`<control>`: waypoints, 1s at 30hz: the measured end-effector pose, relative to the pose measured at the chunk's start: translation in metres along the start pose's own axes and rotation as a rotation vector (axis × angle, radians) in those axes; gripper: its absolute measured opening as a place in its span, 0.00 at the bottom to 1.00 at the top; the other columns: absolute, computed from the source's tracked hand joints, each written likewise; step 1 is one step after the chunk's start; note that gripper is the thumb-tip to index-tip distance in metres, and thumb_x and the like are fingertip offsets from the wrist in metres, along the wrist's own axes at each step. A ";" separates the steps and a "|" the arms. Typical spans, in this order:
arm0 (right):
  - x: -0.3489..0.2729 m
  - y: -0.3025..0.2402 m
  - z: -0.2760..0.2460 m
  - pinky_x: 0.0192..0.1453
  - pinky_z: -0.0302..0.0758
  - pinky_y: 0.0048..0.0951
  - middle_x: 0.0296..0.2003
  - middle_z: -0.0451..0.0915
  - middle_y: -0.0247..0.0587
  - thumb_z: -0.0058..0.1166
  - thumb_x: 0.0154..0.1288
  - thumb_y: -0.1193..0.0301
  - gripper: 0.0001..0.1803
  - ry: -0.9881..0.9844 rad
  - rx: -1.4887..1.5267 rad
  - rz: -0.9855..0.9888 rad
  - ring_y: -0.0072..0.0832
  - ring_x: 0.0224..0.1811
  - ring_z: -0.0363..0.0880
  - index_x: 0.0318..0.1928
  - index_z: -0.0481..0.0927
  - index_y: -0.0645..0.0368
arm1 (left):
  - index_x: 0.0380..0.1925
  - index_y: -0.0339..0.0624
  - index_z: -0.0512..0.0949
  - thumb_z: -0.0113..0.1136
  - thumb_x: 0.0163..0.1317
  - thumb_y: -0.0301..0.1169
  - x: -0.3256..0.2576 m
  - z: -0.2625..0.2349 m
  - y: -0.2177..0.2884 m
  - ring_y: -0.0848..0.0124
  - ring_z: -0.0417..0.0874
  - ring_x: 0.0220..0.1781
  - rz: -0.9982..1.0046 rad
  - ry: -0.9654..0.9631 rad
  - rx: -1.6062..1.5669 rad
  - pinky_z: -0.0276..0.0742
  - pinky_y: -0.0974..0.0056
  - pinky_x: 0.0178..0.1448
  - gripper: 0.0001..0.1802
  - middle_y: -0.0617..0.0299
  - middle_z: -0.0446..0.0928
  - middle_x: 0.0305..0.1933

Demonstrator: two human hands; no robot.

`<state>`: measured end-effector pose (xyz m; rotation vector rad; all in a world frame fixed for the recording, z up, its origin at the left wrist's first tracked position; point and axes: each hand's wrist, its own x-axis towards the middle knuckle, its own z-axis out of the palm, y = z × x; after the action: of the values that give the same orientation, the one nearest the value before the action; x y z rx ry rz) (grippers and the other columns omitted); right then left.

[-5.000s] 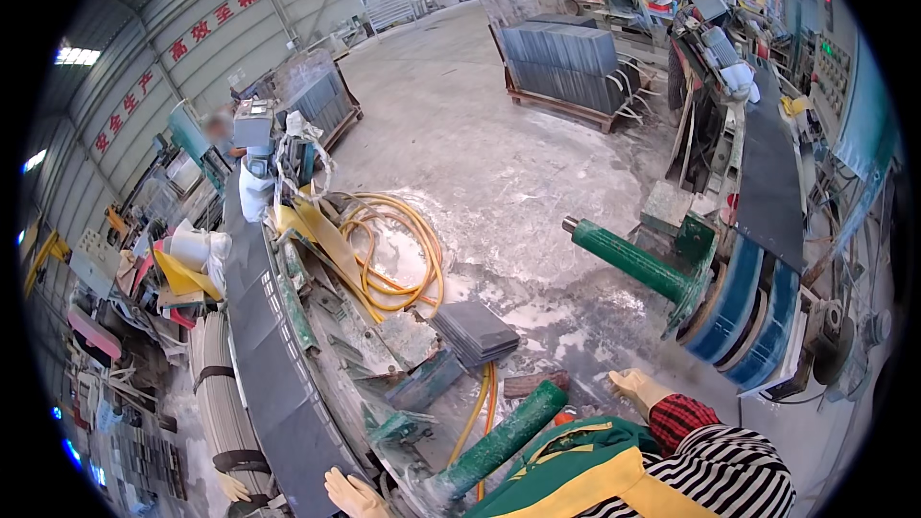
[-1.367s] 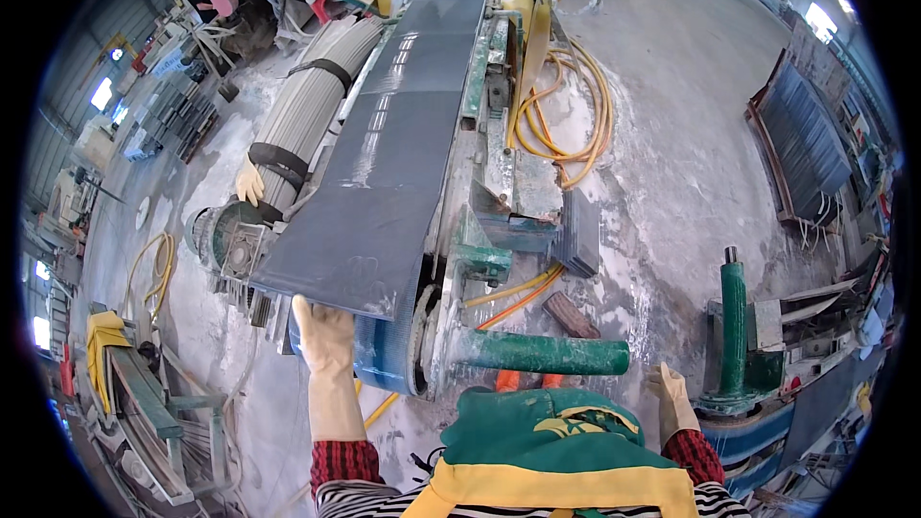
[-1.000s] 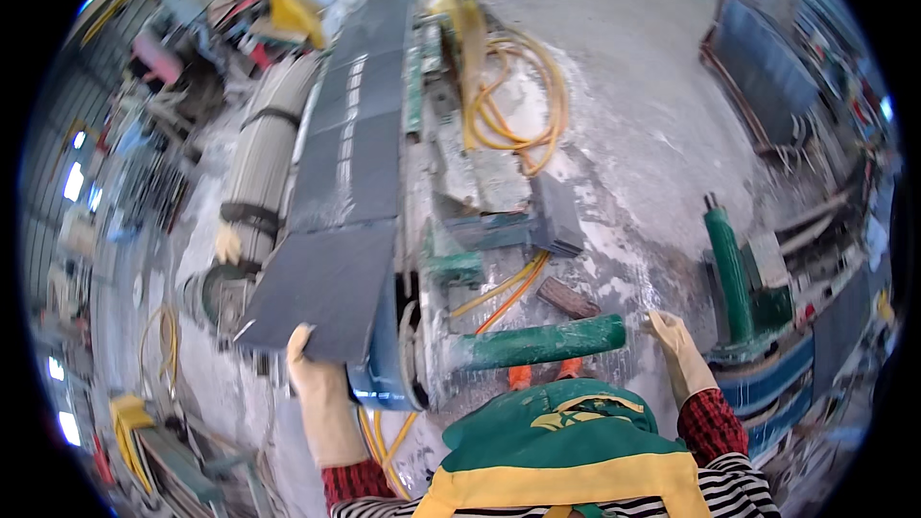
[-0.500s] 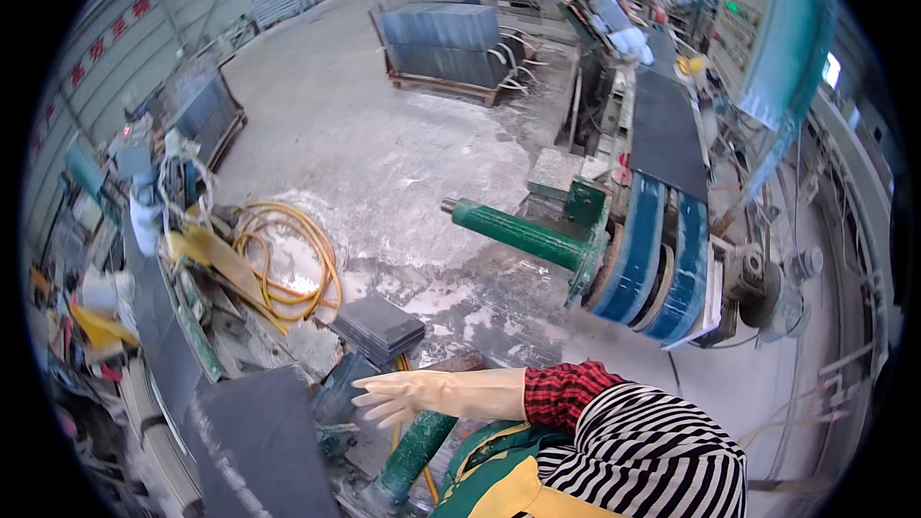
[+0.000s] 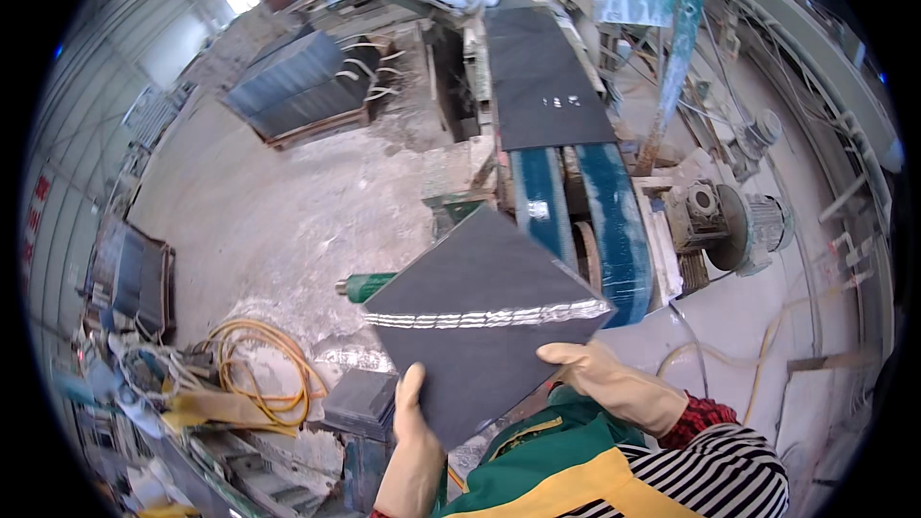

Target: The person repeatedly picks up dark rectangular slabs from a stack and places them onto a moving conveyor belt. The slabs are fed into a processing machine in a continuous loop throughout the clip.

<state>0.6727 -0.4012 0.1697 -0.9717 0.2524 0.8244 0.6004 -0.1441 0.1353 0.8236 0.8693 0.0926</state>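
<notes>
A dark grey square stone tile (image 5: 480, 364) is held up in front of me, turned cornerwise, with a bright wavy band of reflected light across it. My left hand (image 5: 408, 441), in a cream rubber glove, grips its lower left edge with the thumb on top. On the lower right edge, the thumb of my gloved right hand (image 5: 614, 379) lies over the face; the fingers underneath are hidden. Beyond the tile run blue conveyor belts (image 5: 614, 221), with a larger dark slab (image 5: 547, 77) lying farther along the line. Beside my left hand stands a stack of dark tiles (image 5: 357, 398).
A green roller (image 5: 367, 288) sticks out behind the held tile. A coiled yellow hose (image 5: 264, 364) lies on the floor at left. Strapped pallets of slabs (image 5: 297, 86) stand farther back. An electric motor (image 5: 763, 230) sits right of the belts.
The view has swung right toward the conveyor. Earlier only one gloved hand showed, stretched out with nothing in it; now both hands hold a tile.
</notes>
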 end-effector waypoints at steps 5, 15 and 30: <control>0.032 -0.001 -0.099 0.42 0.79 0.30 0.45 0.82 0.44 0.58 0.67 0.76 0.12 0.350 0.326 -0.204 0.30 0.37 0.83 0.50 0.80 0.68 | 0.72 0.40 0.62 0.60 0.69 0.38 0.071 0.124 -0.022 0.64 0.73 0.66 -0.007 -0.358 0.366 0.70 0.61 0.68 0.34 0.55 0.72 0.67; 0.090 -0.039 -0.158 0.48 0.84 0.44 0.46 0.81 0.49 0.60 0.63 0.83 0.15 0.572 0.545 -0.336 0.43 0.46 0.84 0.51 0.77 0.71 | 0.70 0.40 0.65 0.58 0.71 0.38 0.163 0.229 -0.050 0.67 0.78 0.61 -0.066 -0.508 0.423 0.76 0.63 0.63 0.31 0.56 0.76 0.63; 0.167 -0.052 -0.176 0.53 0.82 0.46 0.49 0.80 0.47 0.54 0.61 0.88 0.20 0.605 0.874 -0.403 0.45 0.50 0.82 0.54 0.77 0.62 | 0.58 0.40 0.72 0.52 0.73 0.49 0.192 0.229 -0.054 0.64 0.85 0.44 -0.316 -0.335 0.511 0.87 0.63 0.36 0.26 0.54 0.81 0.49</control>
<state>0.8516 -0.4744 0.0143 -0.3810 0.8280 -0.0144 0.8766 -0.2451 0.0589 1.1247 0.6995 -0.5513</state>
